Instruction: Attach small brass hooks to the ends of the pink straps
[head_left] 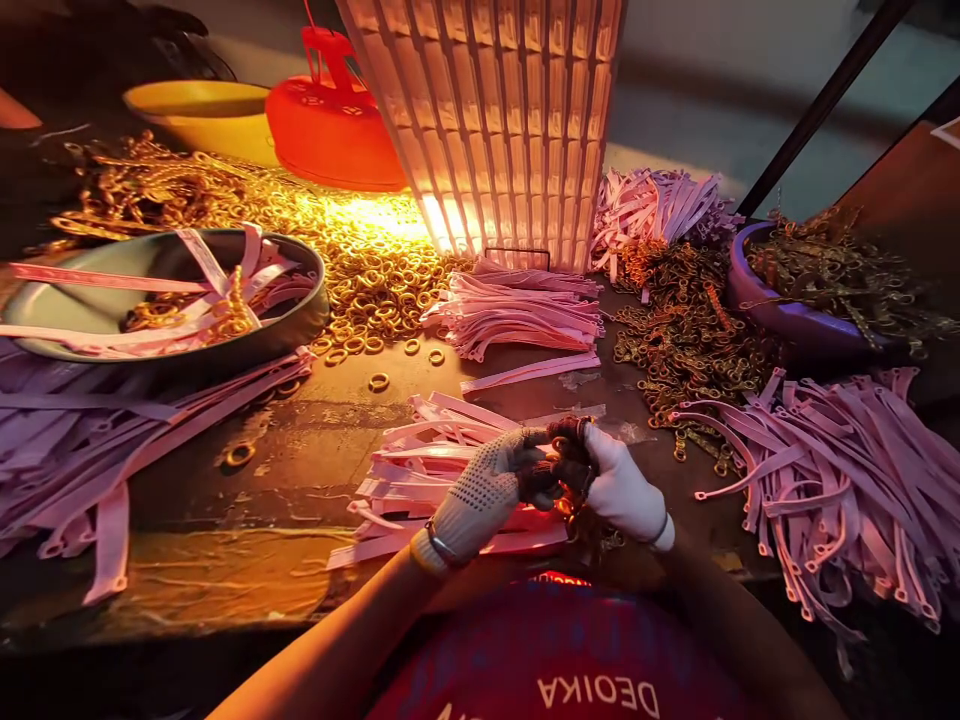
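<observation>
My left hand (484, 490), in a pale glove with dark dots, meets my right hand (619, 480), in a white glove, over the near middle of the table. The fingers of both are dark-tipped and curled together. Whatever sits between them is too small and shaded to make out. Just below the fingers are several small brass-coloured metal pieces (600, 528). Under and left of my left hand lies a spread of pink straps (409, 475). A neat stack of pink straps (517, 315) is a little farther back.
Brass rings (382, 285) heap up beneath a red lamp (334, 125). At left stands a green bowl (324, 295) of straps; a yellow bowl (199, 110) is behind. Rightward lie metal clasps (690, 350), a purple bowl (757, 300) and a strap pile (847, 480). A ribbed panel (510, 120) rises behind.
</observation>
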